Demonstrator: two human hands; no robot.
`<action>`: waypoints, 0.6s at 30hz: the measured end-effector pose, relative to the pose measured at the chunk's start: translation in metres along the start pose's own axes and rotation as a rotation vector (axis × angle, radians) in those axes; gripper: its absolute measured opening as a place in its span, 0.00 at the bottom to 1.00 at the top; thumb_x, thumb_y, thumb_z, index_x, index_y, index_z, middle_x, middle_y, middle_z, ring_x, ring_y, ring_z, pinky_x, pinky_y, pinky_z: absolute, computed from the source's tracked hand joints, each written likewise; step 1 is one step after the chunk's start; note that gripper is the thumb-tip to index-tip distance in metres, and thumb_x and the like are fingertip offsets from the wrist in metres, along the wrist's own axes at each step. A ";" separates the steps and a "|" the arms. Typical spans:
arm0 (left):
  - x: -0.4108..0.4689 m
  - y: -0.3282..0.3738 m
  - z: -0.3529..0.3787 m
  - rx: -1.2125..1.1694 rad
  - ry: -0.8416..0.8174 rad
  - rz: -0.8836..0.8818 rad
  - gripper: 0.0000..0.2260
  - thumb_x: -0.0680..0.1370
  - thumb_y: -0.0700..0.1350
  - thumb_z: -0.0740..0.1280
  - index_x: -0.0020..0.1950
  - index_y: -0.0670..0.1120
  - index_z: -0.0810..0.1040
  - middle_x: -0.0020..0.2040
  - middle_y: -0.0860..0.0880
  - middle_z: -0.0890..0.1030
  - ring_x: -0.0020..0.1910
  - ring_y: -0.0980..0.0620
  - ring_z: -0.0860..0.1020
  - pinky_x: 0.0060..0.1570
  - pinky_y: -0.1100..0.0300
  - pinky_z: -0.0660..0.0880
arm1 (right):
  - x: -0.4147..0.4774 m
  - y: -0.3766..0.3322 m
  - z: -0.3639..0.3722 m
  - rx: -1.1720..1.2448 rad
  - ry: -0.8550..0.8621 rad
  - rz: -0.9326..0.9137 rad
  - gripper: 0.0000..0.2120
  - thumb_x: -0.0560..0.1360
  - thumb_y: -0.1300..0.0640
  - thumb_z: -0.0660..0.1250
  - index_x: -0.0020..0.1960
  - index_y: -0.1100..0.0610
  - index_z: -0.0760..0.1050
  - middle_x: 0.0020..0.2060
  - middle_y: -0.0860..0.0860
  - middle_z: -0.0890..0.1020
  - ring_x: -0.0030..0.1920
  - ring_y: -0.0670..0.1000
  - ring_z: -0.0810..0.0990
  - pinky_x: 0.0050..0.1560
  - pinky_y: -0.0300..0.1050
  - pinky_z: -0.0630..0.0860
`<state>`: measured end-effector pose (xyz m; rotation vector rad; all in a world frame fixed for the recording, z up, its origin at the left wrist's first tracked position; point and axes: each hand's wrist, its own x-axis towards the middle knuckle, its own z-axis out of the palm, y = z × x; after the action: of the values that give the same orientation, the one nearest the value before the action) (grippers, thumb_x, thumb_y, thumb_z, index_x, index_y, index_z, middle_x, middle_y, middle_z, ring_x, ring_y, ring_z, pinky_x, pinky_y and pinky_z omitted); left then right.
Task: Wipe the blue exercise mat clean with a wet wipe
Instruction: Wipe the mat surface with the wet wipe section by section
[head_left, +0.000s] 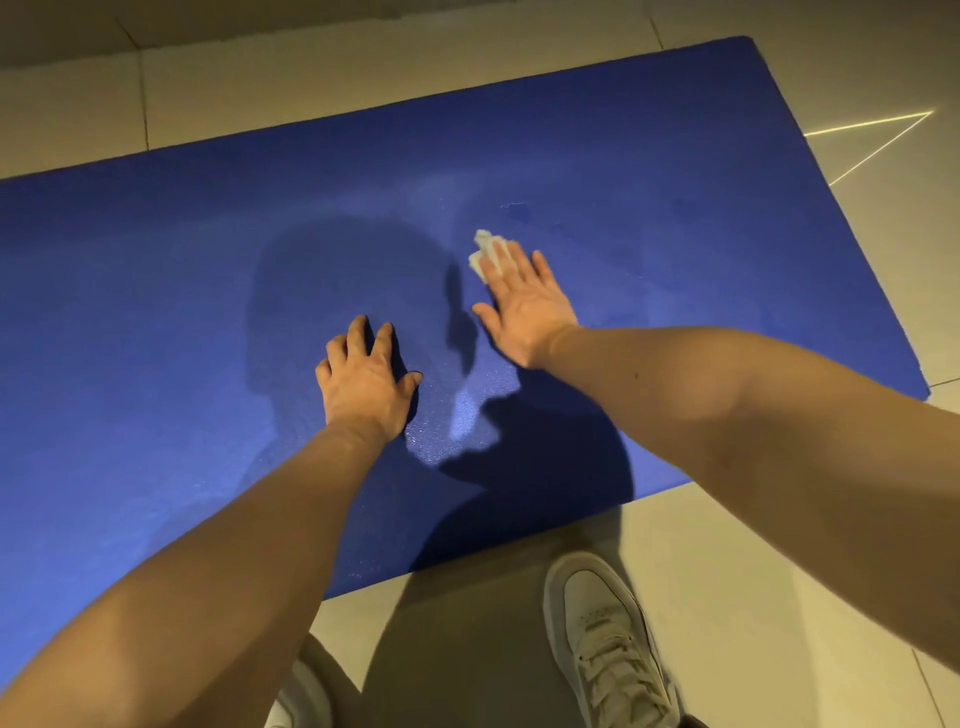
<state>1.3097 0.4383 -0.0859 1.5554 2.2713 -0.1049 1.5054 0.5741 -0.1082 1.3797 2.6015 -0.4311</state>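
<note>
The blue exercise mat (156, 312) lies flat on the tiled floor and fills most of the view. My right hand (524, 306) lies flat on it right of centre, its straight fingers pressing a crumpled white wet wipe (485, 249) onto the mat. Only the wipe's far end shows past the fingertips. My left hand (366, 374) rests on the mat's middle with spread, slightly bent fingers and holds nothing. Damp, shiny streaks show on the mat around and beyond the wipe.
Beige floor tiles (857, 78) surround the mat. My white sneaker (608, 639) stands on the tiles by the mat's near edge, with a second shoe (301, 701) partly visible at the bottom. A dark head shadow falls on the mat's centre.
</note>
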 end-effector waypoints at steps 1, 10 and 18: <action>0.000 -0.001 0.000 0.003 0.001 0.002 0.32 0.80 0.60 0.65 0.80 0.51 0.58 0.80 0.46 0.54 0.75 0.40 0.56 0.72 0.43 0.57 | 0.004 0.007 -0.002 -0.012 -0.011 0.066 0.33 0.85 0.41 0.46 0.84 0.52 0.39 0.82 0.48 0.35 0.82 0.54 0.37 0.81 0.59 0.41; 0.011 -0.006 -0.002 -0.004 0.017 0.002 0.34 0.79 0.61 0.64 0.81 0.51 0.57 0.81 0.47 0.53 0.75 0.40 0.55 0.73 0.44 0.55 | 0.007 -0.064 0.016 0.004 -0.010 -0.049 0.34 0.85 0.41 0.48 0.84 0.57 0.44 0.82 0.50 0.36 0.82 0.56 0.37 0.81 0.60 0.45; 0.011 -0.008 -0.005 0.010 -0.015 0.009 0.34 0.80 0.62 0.63 0.81 0.52 0.55 0.81 0.47 0.51 0.76 0.41 0.54 0.74 0.44 0.55 | 0.014 -0.003 -0.001 0.027 0.011 -0.019 0.30 0.86 0.44 0.47 0.84 0.51 0.42 0.82 0.44 0.37 0.82 0.51 0.39 0.81 0.57 0.39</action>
<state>1.2979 0.4461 -0.0865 1.5643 2.2558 -0.1244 1.4947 0.5837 -0.1109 1.3700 2.6291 -0.4640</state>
